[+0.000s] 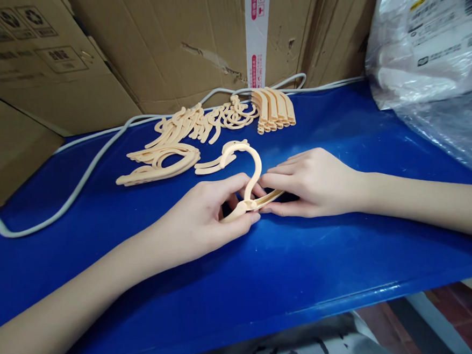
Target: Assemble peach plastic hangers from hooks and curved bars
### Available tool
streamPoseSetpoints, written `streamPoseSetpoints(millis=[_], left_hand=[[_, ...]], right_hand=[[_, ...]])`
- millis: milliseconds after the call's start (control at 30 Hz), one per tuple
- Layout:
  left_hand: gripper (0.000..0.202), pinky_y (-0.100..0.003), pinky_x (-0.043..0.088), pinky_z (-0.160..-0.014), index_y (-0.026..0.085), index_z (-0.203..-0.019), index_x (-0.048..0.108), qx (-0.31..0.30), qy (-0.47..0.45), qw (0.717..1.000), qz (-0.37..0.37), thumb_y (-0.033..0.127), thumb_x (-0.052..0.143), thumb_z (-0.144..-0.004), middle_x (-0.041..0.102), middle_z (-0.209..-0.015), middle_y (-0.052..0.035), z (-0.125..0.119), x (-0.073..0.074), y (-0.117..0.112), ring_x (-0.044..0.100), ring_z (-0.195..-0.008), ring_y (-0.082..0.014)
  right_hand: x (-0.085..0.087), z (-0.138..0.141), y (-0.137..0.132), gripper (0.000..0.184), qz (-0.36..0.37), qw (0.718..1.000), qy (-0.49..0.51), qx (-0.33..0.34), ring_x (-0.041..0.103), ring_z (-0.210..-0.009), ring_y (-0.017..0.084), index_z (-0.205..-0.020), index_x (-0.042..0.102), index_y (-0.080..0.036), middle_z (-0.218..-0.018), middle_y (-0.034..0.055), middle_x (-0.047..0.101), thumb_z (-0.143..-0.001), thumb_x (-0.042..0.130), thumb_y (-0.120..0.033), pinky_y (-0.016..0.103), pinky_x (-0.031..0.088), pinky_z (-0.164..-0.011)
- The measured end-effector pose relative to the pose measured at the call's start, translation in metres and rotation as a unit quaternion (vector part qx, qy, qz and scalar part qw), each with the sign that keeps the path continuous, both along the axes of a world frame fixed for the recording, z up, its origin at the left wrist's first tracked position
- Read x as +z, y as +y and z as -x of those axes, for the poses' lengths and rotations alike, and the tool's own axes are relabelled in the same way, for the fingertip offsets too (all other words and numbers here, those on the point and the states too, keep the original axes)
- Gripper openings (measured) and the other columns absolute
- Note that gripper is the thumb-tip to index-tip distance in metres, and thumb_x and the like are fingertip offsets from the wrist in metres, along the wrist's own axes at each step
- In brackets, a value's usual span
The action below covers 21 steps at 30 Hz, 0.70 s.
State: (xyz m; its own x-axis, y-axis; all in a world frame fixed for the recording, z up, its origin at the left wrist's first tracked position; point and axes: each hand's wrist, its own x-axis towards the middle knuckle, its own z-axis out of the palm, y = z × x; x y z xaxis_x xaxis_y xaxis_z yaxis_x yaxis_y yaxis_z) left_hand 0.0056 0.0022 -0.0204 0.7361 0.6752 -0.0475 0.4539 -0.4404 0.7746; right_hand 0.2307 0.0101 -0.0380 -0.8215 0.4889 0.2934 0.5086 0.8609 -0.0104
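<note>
A cream plastic clothes hanger is held low over the blue table, its curved hook pointing up. My left hand is closed round its left arm, with the thumb by the joint under the hook. My right hand pinches the hanger's right arm, which shows a hollow channel. Just behind the hook lie a few loose curved pieces. Farther left rests a stack of hanger parts. The far ends of the held hanger are hidden by my fingers.
Heaps of cream hooks and curved arms lie at the back, beside a neat stack of hollow arms. A pale cable crosses the blue table. Cardboard boxes stand behind; a plastic-wrapped package sits at right.
</note>
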Motion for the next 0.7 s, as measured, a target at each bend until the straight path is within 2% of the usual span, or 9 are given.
streamPoseSetpoints(millis=[200,700], left_hand=[[0.01,-0.015,0.033,-0.047,0.019,-0.098,0.056,-0.002,0.007,1.0,-0.011,0.023,0.056,-0.088,0.049,-0.066,0.0078,-0.0008,0.0021,-0.0005,0.04,-0.053,-0.0048],[0.012,-0.015,0.033,-0.046,0.021,-0.1,0.056,-0.005,0.02,1.0,-0.012,0.027,0.054,-0.09,0.047,-0.065,0.0077,0.0,0.0029,-0.0006,0.04,-0.053,-0.0056]], right_hand=[[0.0003,0.0003,-0.0003,0.041,0.005,1.0,-0.001,-0.004,0.054,-0.056,0.012,-0.088,0.062,-0.017,-0.073,0.0023,0.065,-0.098,0.038,-0.049,0.027,0.025,-0.053],[0.0005,0.0003,-0.0006,0.039,-0.007,1.0,-0.005,-0.002,0.054,-0.056,0.013,-0.086,0.061,-0.016,-0.071,0.002,0.064,-0.097,0.041,-0.047,0.027,0.025,-0.053]])
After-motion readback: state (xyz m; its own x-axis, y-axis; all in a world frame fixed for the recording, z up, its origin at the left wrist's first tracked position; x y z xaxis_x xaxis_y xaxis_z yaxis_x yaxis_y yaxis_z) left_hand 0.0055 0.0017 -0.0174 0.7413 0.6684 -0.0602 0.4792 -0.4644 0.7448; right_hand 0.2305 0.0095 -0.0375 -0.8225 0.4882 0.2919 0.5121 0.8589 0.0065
